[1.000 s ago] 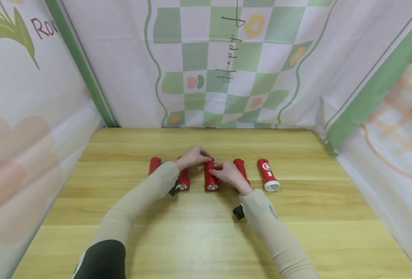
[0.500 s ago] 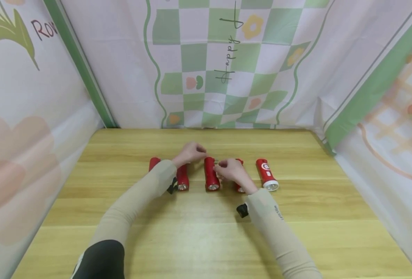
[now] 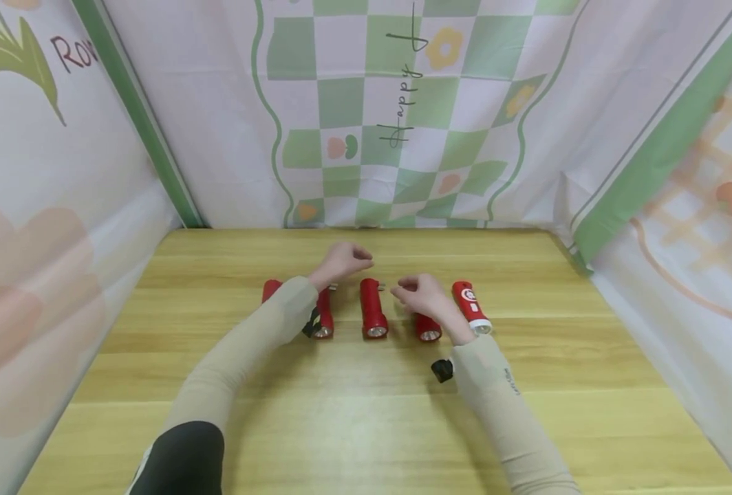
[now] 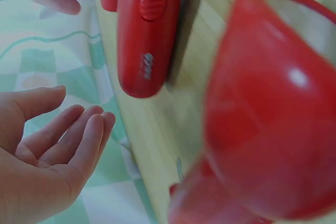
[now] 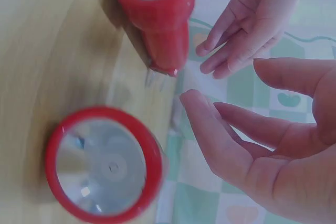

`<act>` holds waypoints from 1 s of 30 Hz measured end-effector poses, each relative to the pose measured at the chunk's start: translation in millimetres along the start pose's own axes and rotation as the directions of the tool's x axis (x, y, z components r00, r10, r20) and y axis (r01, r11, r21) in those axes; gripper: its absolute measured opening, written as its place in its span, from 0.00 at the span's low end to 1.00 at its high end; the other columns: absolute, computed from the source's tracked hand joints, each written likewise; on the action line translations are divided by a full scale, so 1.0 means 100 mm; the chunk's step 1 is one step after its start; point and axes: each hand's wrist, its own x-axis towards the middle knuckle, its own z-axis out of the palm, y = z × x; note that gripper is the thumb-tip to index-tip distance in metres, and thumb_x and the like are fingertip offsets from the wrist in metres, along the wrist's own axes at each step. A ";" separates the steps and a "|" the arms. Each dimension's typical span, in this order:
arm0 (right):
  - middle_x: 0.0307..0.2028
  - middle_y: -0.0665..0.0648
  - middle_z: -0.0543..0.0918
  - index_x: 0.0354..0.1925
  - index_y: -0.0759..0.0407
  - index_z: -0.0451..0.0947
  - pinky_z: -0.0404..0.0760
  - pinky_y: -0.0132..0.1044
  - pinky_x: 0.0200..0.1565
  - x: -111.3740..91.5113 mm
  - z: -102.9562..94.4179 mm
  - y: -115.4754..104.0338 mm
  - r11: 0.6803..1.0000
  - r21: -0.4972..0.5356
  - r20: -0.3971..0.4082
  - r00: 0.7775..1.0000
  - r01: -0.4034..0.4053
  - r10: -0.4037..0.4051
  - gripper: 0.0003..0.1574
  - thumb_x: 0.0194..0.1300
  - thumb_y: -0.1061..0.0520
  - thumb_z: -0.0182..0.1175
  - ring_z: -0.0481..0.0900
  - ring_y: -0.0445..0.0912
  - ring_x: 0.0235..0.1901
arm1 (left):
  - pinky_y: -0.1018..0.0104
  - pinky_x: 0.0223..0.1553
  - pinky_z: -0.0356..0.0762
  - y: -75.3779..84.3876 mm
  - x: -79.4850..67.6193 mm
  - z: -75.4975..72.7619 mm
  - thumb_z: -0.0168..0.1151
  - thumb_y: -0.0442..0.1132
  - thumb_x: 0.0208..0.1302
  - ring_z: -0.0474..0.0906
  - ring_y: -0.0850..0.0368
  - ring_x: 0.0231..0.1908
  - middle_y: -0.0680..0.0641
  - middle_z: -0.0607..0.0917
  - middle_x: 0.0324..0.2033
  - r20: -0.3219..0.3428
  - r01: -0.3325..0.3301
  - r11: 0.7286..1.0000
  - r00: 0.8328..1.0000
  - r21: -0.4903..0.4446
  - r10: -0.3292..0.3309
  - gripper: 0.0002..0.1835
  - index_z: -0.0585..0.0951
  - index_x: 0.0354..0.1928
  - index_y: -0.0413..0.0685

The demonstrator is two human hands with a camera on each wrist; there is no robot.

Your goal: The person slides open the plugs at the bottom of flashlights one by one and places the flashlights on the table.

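Several red flashlights lie in a row on the table. The middle flashlight (image 3: 373,311) points its lens toward me; its switch shows in the left wrist view. Just beyond its back end hovers my left hand (image 3: 344,262), fingers loosely bent and holding nothing. My right hand (image 3: 426,298) hangs to its right, thumb and fingers apart in the right wrist view, over a second flashlight (image 3: 428,328) that it partly covers. Another flashlight (image 3: 325,315) lies under my left wrist. My left sleeve hides most of the leftmost flashlight (image 3: 270,289).
At the right end lies a flashlight (image 3: 468,300) with a white rim and white markings. The wooden table (image 3: 353,412) ends at a patterned cloth (image 3: 397,137) behind, with more cloth on both sides. A black wrist device (image 3: 443,370) sits by my right cuff.
Both hands have let go of the middle flashlight, which stays lying in the row. My left hand has moved up and away; my right hand has drawn off to the right.
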 end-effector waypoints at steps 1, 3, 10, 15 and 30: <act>0.60 0.72 0.78 0.68 0.70 0.65 0.85 0.45 0.54 -0.02 -0.03 0.00 1.000 0.003 0.001 1.000 0.001 -0.001 0.34 0.74 0.49 0.53 0.84 0.61 0.52 | 0.58 0.60 0.79 0.03 0.00 0.01 0.62 0.42 0.67 0.82 0.46 0.55 0.39 0.86 0.53 0.004 -0.011 1.000 1.000 0.003 0.011 0.18 0.82 0.54 0.39; 0.60 0.72 0.78 0.68 0.70 0.65 0.85 0.46 0.54 -0.06 -0.08 0.00 1.000 -0.003 -0.007 1.000 0.003 -0.003 0.34 0.74 0.49 0.52 0.84 0.61 0.53 | 0.58 0.59 0.80 0.08 0.01 0.03 0.62 0.42 0.67 0.83 0.46 0.54 0.39 0.86 0.53 0.015 -0.030 1.000 0.999 0.000 0.030 0.18 0.82 0.54 0.39; 0.58 0.71 0.80 0.65 0.70 0.70 0.87 0.43 0.48 -0.13 -0.22 0.11 0.999 -0.045 -0.088 0.996 0.009 -0.013 0.32 0.73 0.49 0.53 0.86 0.59 0.48 | 0.65 0.50 0.84 0.22 0.08 0.16 0.63 0.40 0.67 0.85 0.47 0.49 0.39 0.87 0.51 0.065 -0.045 0.998 0.997 -0.037 0.048 0.19 0.82 0.55 0.36; 0.58 0.71 0.80 0.64 0.68 0.71 0.86 0.45 0.50 -0.18 -0.27 0.20 0.997 -0.074 -0.111 0.994 -0.012 0.004 0.32 0.73 0.48 0.53 0.85 0.57 0.48 | 0.70 0.42 0.85 0.28 0.13 0.27 0.63 0.38 0.67 0.87 0.47 0.44 0.39 0.88 0.49 0.096 -0.067 0.998 0.993 -0.005 0.067 0.16 0.83 0.53 0.37; 0.60 0.74 0.77 0.64 0.74 0.68 0.79 0.54 0.59 -0.24 -0.28 0.40 0.984 -0.174 -0.132 0.991 -0.037 0.014 0.36 0.72 0.47 0.54 0.81 0.62 0.55 | 0.70 0.43 0.84 0.41 0.18 0.50 0.63 0.38 0.67 0.87 0.49 0.45 0.40 0.88 0.48 0.146 -0.086 0.995 0.986 0.046 0.078 0.15 0.84 0.51 0.37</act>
